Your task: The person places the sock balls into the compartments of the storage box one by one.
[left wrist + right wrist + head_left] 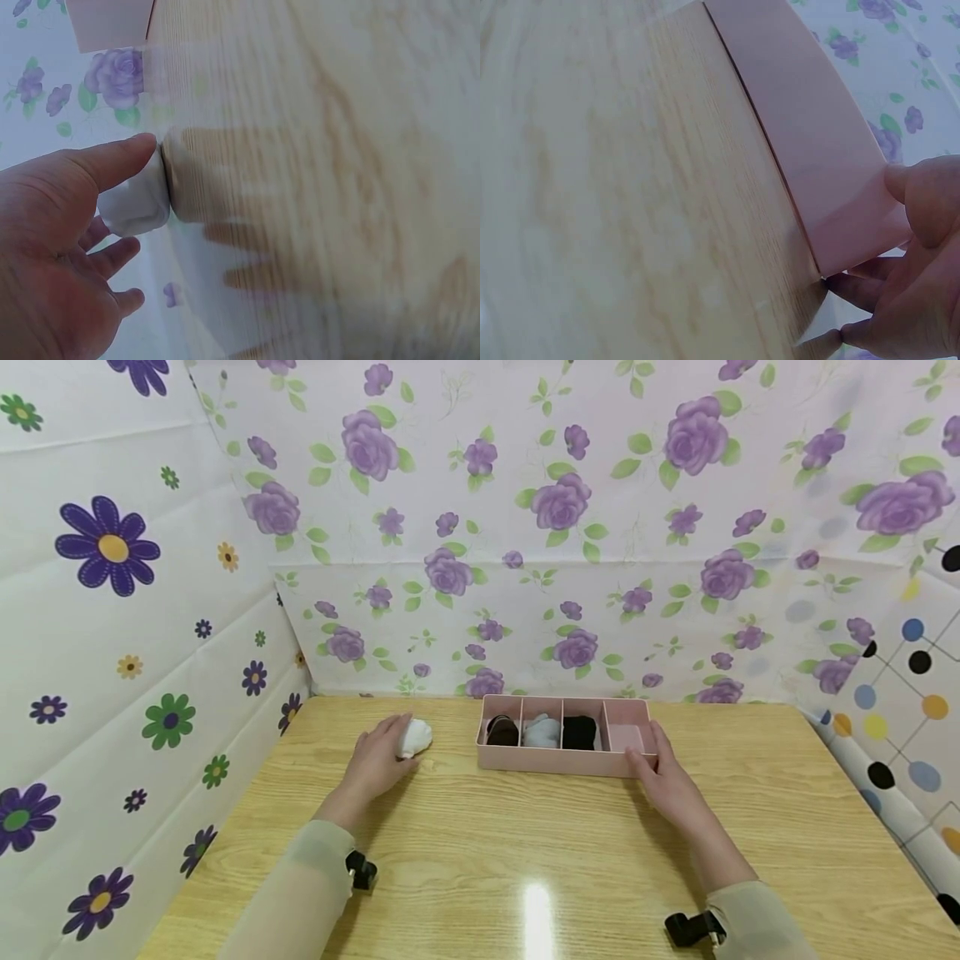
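At the left of the table, my left hand [377, 758] grips a white rolled sock [416, 738], thumb on the near side and fingers round the far side. The left wrist view has the white sock [136, 199] resting on the wood under the thumb. My right hand [670, 777] holds the right end of a pink divided box [555, 762], thumb on its front wall [802, 142] and fingers at the end wall. Inside the box, from the left, lie a brown bundle [502, 732], a grey one [542, 732] and a black one [579, 732]; the rightmost compartment is bare.
The wooden table [465, 860] ends at the back against a flowered cloth [525, 610]. Another flowered cloth [150, 652] hangs along the left, and a dotted cloth [892, 727] borders the right. Both sleeves carry a black wrist device.
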The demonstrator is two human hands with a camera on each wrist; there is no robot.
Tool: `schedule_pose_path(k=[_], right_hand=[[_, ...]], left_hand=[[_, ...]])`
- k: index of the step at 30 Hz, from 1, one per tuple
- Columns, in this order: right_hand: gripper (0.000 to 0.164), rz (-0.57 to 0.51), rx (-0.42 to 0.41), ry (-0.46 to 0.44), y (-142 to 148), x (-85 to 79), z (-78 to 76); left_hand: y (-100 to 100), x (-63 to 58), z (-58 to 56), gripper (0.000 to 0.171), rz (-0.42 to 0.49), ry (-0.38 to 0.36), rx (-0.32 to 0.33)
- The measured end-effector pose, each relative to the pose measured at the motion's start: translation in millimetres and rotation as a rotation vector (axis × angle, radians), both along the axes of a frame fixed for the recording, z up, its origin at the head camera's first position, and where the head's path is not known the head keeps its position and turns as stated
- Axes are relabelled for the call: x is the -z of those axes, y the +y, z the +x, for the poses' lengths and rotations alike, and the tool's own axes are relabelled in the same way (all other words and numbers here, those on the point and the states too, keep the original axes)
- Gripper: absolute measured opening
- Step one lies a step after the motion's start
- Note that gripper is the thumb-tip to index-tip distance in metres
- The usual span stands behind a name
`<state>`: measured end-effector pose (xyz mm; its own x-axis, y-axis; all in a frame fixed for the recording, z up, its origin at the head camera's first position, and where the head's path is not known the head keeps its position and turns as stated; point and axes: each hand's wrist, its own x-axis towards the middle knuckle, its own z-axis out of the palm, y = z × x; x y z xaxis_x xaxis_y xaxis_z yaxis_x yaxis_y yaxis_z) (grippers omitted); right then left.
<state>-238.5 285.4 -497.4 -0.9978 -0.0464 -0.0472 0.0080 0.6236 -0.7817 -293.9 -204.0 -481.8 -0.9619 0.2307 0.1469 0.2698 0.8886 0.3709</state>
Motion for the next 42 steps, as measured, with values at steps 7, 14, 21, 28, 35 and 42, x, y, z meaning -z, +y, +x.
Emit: schedule_pose_path(k=[7,14,21,28,35,42], right_hand=[[0.092,-0.002,0.002,-0.007,0.6,0.3,-0.1],[0.092,-0.003,0.005,-0.018,0.1,0.2,0.1],[0.09,0.0,0.007,-0.009,0.3,0.9,-1.1],[0.092,0.005,-0.002,-0.009,1.8,1.7,-1.8],[0.092,-0.004,-0.002,-0.01,1.0,0.9,-0.1],[0.092,-0.007,-0.001,-0.006,0.6,0.3,0.7]], left_hand=[[-2.1,-1.5,2.9,0.089,0.003,-0.005,0.007],[-4.6,-1.3,2.6,0.09,-0.009,-0.008,0.012],[-5.6,0.3,0.7,0.088,0.012,-0.001,0.017],[-1.8,-2.6,1.1,0.079,0.035,0.003,0.003],[3.1,-5.3,-0.5,0.075,0.044,-0.027,-0.027],[4.3,-6.2,-0.3,0.071,0.062,-0.04,-0.05]])
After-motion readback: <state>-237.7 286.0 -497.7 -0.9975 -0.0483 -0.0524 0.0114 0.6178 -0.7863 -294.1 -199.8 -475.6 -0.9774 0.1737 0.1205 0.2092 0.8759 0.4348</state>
